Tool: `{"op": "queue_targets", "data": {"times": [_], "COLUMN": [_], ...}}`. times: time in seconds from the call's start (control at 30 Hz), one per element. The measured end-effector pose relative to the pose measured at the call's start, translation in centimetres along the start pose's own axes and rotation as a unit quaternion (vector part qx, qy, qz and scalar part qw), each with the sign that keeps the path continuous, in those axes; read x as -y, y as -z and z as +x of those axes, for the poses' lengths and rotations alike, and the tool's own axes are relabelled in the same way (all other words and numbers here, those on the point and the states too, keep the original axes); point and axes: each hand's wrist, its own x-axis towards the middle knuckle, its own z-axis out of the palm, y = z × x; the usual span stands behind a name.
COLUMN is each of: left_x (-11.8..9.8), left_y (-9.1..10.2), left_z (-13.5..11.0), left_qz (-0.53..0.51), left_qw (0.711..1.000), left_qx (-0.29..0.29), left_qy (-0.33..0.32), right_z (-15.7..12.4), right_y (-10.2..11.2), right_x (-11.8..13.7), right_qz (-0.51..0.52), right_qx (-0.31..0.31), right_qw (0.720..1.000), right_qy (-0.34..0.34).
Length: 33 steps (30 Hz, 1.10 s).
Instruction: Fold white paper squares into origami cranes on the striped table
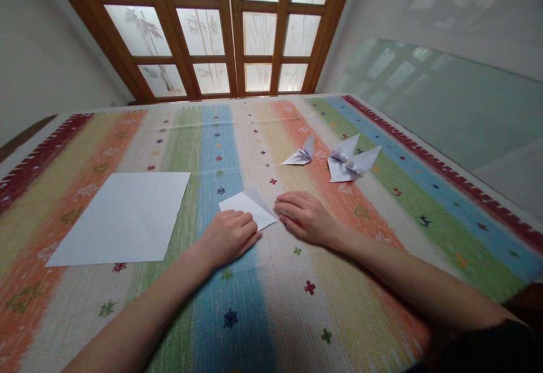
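A small folded white paper (250,203) lies on the striped tablecloth (263,305) in front of me. My left hand (229,236) rests on its near left corner with the fingers curled and pressed down on the paper. My right hand (303,215) lies just right of the paper, fingers bent and together, its fingertips touching the paper's right edge. Beyond my right hand sit a small folded paper bird (300,155) and a larger folded paper bird (350,161).
A large flat white sheet (123,217) with fold creases lies to the left. A wooden-framed glass door (224,28) stands past the table's far edge. A wall with a glass panel (445,96) runs along the right side.
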Motion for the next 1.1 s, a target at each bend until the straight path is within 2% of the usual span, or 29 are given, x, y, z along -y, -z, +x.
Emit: {"op": "queue_targets", "data": {"times": [0.1,0.17,0.33,0.43,0.6,0.83,1.0,1.1], "left_x": [0.9,1.9,3.6,3.6,3.2,3.1,2.8,2.7], "left_y": [0.0,0.0,-0.2,-0.2,-0.3,-0.6,-0.6,-0.6], "left_z": [0.0,-0.3,-0.9,-0.8,-0.7,-0.9,-0.8,-0.8], "left_qz": [-0.116,-0.118,-0.096,-0.083,-0.03,-0.019,-0.018,-0.023], "left_qw": [0.992,0.989,0.983,0.98,0.982,0.982,0.981,0.982], "left_qx": [0.002,-0.012,0.114,0.145,0.144,0.124,0.112,0.102], "left_qy": [0.056,0.09,0.108,0.112,0.119,0.142,0.159,0.159], "right_z": [0.1,0.2,0.4,0.5,1.7,3.6,3.8,4.2], "right_y": [-0.1,-0.3,-0.6,-0.7,-0.8,-1.6,-1.9,-1.9], "right_x": [0.1,0.2,0.3,0.5,1.3,2.1,2.3,2.4], "right_qz": [0.016,0.025,0.055,0.086,0.141,0.165,0.141,0.164], "right_qx": [0.005,-0.004,-0.008,-0.006,0.004,0.009,-0.03,-0.037], "right_qw": [1.0,0.999,0.995,0.99,0.974,0.957,0.955,0.951], "right_qy": [-0.021,-0.046,-0.085,-0.114,-0.178,-0.237,-0.258,-0.259]}}
